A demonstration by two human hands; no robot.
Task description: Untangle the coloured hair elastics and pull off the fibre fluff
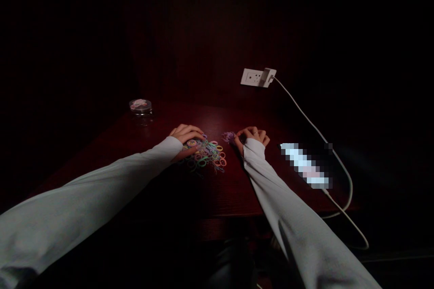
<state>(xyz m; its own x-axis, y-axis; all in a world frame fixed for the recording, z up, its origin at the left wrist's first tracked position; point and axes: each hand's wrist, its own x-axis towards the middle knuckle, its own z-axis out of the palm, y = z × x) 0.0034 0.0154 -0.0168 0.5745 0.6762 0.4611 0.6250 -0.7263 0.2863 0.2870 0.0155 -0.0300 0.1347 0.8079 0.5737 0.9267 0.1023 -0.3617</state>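
A heap of small multicoloured hair ties [206, 154] lies loose on the dark red table. Over its left side rests my left hand [186, 134], open, its fingers stretched across the top and the thumb along the near side. To the right of the heap is a small bunch of purple hair ties [228, 137]. My right hand [252, 137] is at the right edge of that bunch, thumb and index finger pinched together against it. The other fingers of that hand are bent and a little apart. Its fingertips are small and dim.
A round clear container [140, 107] stands at the back left of the table [217, 196]. At the right lies a phone [305, 165] with a blurred screen. Its white cable [305, 116] loops past the table edge up to a charger in the wall socket [252, 77].
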